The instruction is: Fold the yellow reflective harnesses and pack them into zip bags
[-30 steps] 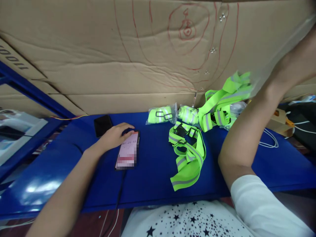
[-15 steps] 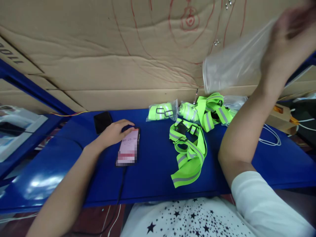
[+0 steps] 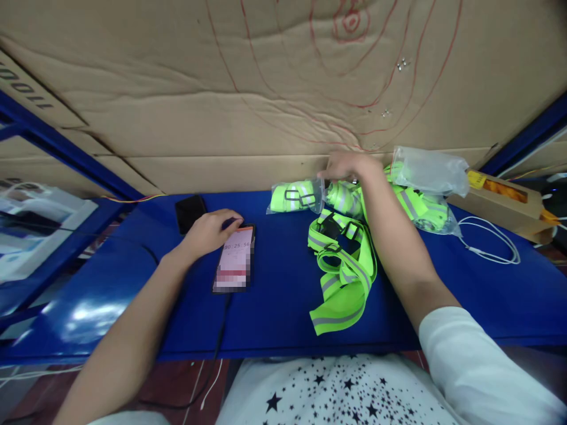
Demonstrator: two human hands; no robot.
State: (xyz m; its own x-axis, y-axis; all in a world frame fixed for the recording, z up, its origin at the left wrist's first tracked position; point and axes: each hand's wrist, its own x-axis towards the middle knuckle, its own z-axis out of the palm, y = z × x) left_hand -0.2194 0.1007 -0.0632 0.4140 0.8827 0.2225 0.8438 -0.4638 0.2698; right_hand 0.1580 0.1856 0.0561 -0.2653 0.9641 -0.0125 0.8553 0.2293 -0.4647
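Note:
My left hand point(image 3: 211, 233) rests on the table with loosely bent fingers apart, its fingertips at the top edge of a phone point(image 3: 234, 260) showing a timer. My right hand point(image 3: 349, 165) reaches to the back, a finger stretched toward the corner of a clear bag holding a folded lime-green reflective strap point(image 3: 292, 198). Its other fingers are partly hidden. Just below that hand sits another bagged strap bundle point(image 3: 343, 198). A loose lime-green reflective harness point(image 3: 343, 271) with black buckles lies in front, left of my right forearm. Behind the forearm are more green straps point(image 3: 410, 200).
A clear plastic bag point(image 3: 432, 168) lies on the straps at the back right. Beside it are a cardboard box point(image 3: 509, 203) and a coiled white cable point(image 3: 489, 242). A dark phone-like object point(image 3: 189, 211) lies left. A cardboard wall point(image 3: 177, 130) backs the blue table point(image 3: 274, 319).
My right hand has come down from the upper right to the strap bundles. The clear bag it held now lies on the straps at the back right. My left hand stays by the phone.

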